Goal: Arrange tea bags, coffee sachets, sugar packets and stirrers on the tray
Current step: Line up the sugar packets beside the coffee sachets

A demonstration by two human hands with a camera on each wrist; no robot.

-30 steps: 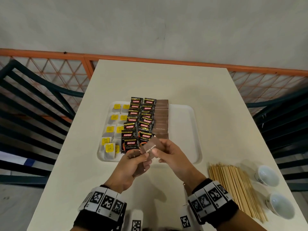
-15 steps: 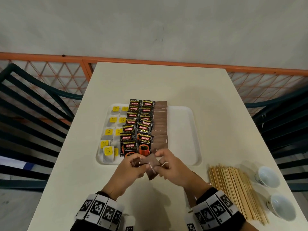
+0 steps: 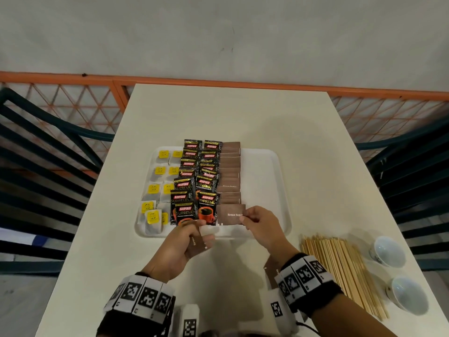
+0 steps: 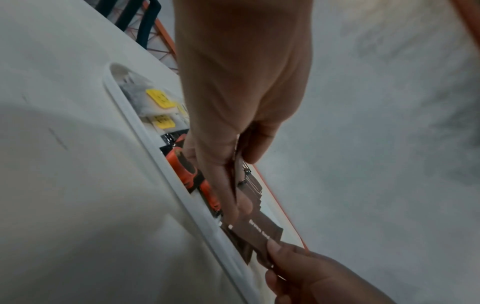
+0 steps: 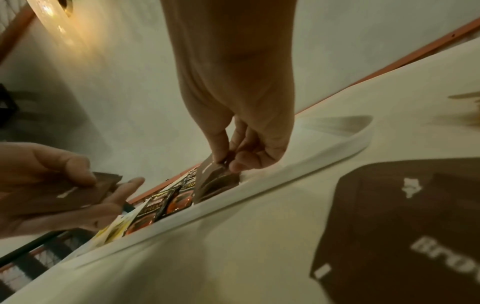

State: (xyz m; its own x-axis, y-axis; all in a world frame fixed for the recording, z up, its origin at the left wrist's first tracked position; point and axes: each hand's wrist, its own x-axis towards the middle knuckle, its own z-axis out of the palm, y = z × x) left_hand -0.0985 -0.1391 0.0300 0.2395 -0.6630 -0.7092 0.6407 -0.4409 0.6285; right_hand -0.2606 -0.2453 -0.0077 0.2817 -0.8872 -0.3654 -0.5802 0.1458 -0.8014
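A white tray (image 3: 262, 166) on the table holds a column of yellow-tagged tea bags (image 3: 160, 171), two columns of black coffee sachets (image 3: 196, 181) and a column of brown sugar packets (image 3: 229, 173). My right hand (image 3: 257, 221) pinches a brown sugar packet (image 3: 229, 215) by its right edge at the near end of the sugar column, low over the tray. My left hand (image 3: 187, 242) grips a small stack of brown sugar packets (image 3: 198, 243) just in front of the tray's near rim. The right wrist view shows the same pinch (image 5: 223, 164) and the left hand's stack (image 5: 70, 195).
A bundle of wooden stirrers (image 3: 340, 268) lies on the table right of the hands. Two white cups (image 3: 388, 251) stand at the near right edge. One more brown sugar packet (image 5: 405, 226) lies on the table under my right wrist. Dark chairs flank both sides.
My right hand has drawn one sugar packet from the stack and carried it forward onto the tray's sugar column. My left hand stayed near the tray rim with the remaining packets.
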